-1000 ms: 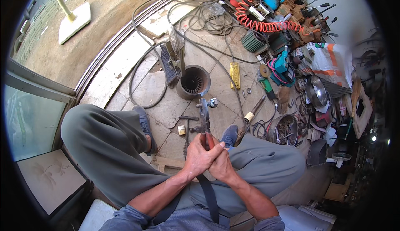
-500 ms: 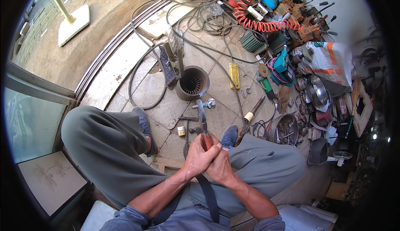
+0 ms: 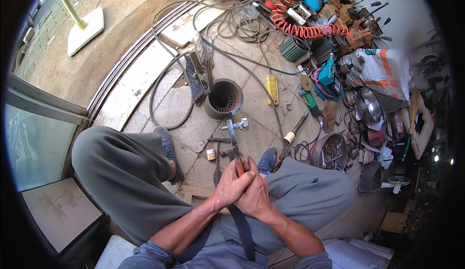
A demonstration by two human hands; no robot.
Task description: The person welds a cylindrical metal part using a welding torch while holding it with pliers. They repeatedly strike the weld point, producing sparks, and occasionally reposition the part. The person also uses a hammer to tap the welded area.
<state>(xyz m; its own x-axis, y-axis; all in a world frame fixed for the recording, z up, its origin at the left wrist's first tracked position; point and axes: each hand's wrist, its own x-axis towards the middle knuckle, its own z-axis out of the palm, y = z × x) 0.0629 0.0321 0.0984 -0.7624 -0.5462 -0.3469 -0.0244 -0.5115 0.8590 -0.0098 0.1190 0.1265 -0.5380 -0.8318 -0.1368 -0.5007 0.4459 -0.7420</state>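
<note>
Both hands are wrapped together round the red handles of a pair of metal pliers [image 3: 232, 140]. My left hand [image 3: 230, 185] closes on the near side, and my right hand [image 3: 255, 192] presses against it, fingers overlapping. A shiny metal bolt with a nut [image 3: 240, 124] sits crosswise at the tips of the pliers; the exact grip of the jaws is hard to make out. Just beyond it stands a hollow metal cylinder with slotted inner walls [image 3: 208, 105], resting on the floor. A hammer [image 3: 219, 139] and a small white pot [image 3: 210, 154] lie beneath the pliers.
Cables [image 3: 244, 26] coil across the tiled floor [image 3: 256, 94] past a yellow power strip [image 3: 272, 88]. On the right are a green angle grinder [image 3: 309, 99], a teal power tool [image 3: 329, 80] and a metal bowl of small parts [image 3: 317, 155]. A door track [image 3: 131, 53] runs at left.
The pliers' tips and the bolt have dipped slightly toward me, and the bolt has turned a little. My fingers have shifted on the handles; both hands stay together.
</note>
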